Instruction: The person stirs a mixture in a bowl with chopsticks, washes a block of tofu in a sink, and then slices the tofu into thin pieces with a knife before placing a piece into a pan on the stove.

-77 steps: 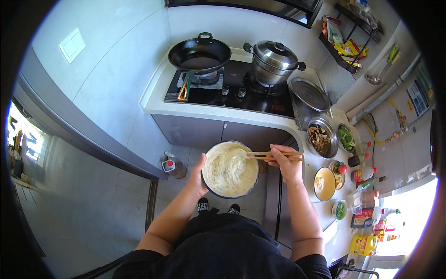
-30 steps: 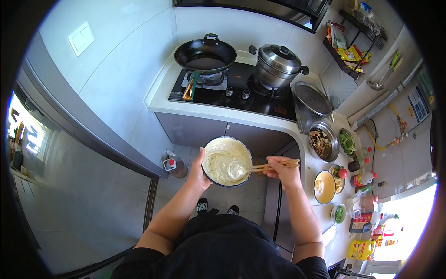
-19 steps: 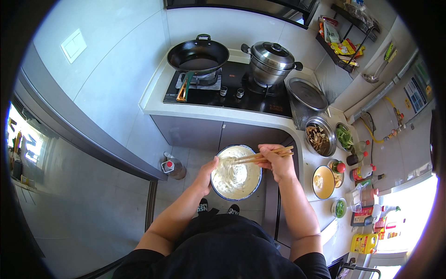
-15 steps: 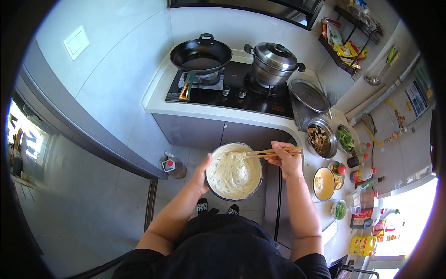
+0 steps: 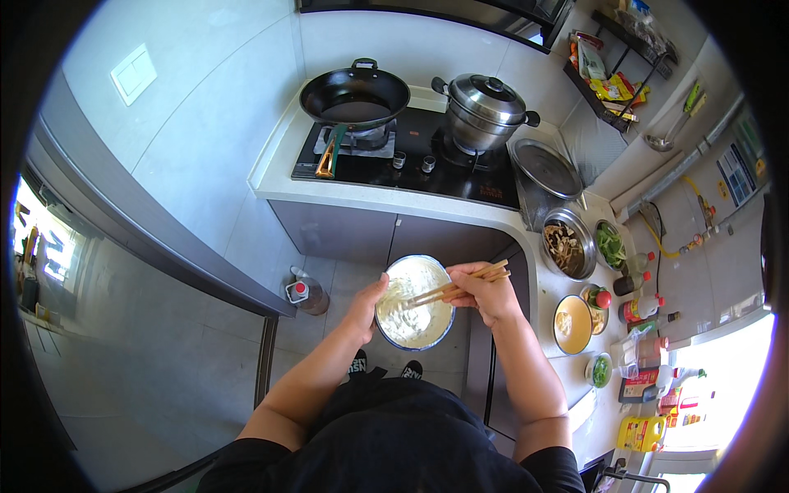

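A white bowl with a blue rim point(image 5: 450, 325) hangs in front of my body, above the floor. My left hand point(image 5: 366, 310) grips its left side, thumb at the rim. Inside is a thick, pale, wet batter point(image 5: 423, 324), with small green flecks in it. Between the fingers of my right hand point(image 5: 486, 296) are wooden chopsticks point(image 5: 436, 294). They slant down to the left over the bowl's right rim, their tips in the batter.
Ahead, a black wok point(image 5: 355, 97) and a lidded steel pot point(image 5: 486, 115) stand on the gas hob point(image 5: 419, 148). On the right counter are a steel bowl of sliced mushrooms point(image 5: 567, 246), a yellow bowl point(image 5: 575, 324) and several bottles. A jug point(image 5: 308, 296) stands on the floor at left.
The bowl has tilted and shifted slightly right, with my left hand on it. My right hand has moved left and a little down, and the chopstick tips have swung to the batter's left part.
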{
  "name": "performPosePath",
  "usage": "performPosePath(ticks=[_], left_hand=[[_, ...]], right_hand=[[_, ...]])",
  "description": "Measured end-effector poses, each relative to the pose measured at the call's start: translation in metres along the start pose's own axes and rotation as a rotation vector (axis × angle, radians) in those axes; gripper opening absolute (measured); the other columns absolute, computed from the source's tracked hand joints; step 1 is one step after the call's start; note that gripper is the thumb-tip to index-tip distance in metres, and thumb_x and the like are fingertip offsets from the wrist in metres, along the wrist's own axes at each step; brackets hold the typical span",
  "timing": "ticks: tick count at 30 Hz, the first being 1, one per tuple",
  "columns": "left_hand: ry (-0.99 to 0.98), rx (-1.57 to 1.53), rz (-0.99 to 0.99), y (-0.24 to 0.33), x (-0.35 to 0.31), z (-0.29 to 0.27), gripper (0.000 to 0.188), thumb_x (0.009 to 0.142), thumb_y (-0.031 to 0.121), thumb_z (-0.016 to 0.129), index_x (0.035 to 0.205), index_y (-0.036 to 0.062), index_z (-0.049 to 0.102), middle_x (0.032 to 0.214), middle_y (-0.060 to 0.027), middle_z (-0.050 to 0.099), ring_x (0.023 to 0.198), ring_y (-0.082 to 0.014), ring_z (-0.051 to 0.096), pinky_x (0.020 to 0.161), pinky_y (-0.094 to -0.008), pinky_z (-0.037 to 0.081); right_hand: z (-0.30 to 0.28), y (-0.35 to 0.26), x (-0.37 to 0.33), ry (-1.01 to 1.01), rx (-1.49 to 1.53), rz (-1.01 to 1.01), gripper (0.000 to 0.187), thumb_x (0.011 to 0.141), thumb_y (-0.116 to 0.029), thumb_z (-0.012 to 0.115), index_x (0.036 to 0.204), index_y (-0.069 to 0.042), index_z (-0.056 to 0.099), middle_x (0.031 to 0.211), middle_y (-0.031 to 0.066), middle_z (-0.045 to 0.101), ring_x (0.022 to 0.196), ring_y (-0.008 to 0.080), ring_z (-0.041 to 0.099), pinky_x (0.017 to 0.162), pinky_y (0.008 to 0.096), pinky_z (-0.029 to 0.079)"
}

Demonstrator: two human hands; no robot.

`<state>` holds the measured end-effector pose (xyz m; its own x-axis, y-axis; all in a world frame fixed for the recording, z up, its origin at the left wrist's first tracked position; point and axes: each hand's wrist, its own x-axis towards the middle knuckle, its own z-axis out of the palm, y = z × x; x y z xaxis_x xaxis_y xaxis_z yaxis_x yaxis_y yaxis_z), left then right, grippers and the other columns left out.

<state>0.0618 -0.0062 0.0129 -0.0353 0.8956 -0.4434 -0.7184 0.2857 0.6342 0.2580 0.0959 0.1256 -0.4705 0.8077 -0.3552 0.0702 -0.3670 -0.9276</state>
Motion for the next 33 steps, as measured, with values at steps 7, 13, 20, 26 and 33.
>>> performPosePath(ticks=[7, 13, 20, 26, 33], left_hand=[[-0.125, -0.163, -0.016, 0.009, -0.011, -0.007, 0.072, 0.086, 0.059, 0.052, 0.131, 0.0039, 0.046, 0.129, -0.0139, 0.053, 0.12, -0.026, 0.051, 0.101, -0.0412, 0.039], [-0.126, -0.336, 0.077, 0.02, -0.01, -0.008, 0.072, 0.087, 0.061, 0.047, 0.132, 0.0048, 0.045, 0.129, -0.014, 0.053, 0.121, -0.028, 0.05, 0.099, -0.0464, 0.042], [0.013, -0.086, 0.005, 0.011, -0.002, -0.004, 0.069, 0.089, 0.059, 0.047, 0.13, 0.0034, 0.047, 0.127, -0.0127, 0.055, 0.118, -0.0247, 0.053, 0.099, -0.0406, 0.042], [-0.143, -0.122, -0.025, 0.006, -0.011, -0.001, 0.071, 0.088, 0.058, 0.049, 0.132, 0.003, 0.045, 0.131, -0.0138, 0.052, 0.12, -0.0253, 0.051, 0.1, -0.0404, 0.04], [-0.079, -0.316, 0.094, 0.017, -0.009, -0.006, 0.072, 0.087, 0.062, 0.048, 0.132, 0.0051, 0.044, 0.129, -0.0125, 0.053, 0.12, -0.0267, 0.05, 0.098, -0.0436, 0.042]], right_hand=[[-0.021, -0.003, 0.02, 0.208, 0.0, -0.109, 0.016, 0.086, -0.01, 0.066, 0.097, 0.001, 0.066, 0.082, 0.0116, 0.067, 0.063, 0.0184, 0.067, 0.054, 0.0229, 0.056], [-0.03, 0.002, 0.008, 0.113, -0.148, 0.011, 0.016, 0.085, -0.01, 0.066, 0.098, 0.0, 0.066, 0.08, 0.0128, 0.068, 0.062, 0.019, 0.067, 0.053, 0.0231, 0.055], [-0.008, -0.002, 0.003, -0.009, -0.023, 0.08, 0.017, 0.086, -0.01, 0.066, 0.098, 0.002, 0.065, 0.08, 0.0157, 0.068, 0.063, 0.0214, 0.069, 0.053, 0.0239, 0.057], [-0.007, -0.004, 0.019, 0.149, 0.053, -0.05, 0.017, 0.086, -0.011, 0.067, 0.097, 0.002, 0.065, 0.082, 0.0128, 0.066, 0.064, 0.0192, 0.067, 0.053, 0.0228, 0.056], [-0.028, 0.01, 0.011, 0.17, -0.065, 0.015, 0.016, 0.085, -0.009, 0.066, 0.097, 0.002, 0.066, 0.08, 0.0126, 0.067, 0.064, 0.0185, 0.067, 0.053, 0.0226, 0.056]])
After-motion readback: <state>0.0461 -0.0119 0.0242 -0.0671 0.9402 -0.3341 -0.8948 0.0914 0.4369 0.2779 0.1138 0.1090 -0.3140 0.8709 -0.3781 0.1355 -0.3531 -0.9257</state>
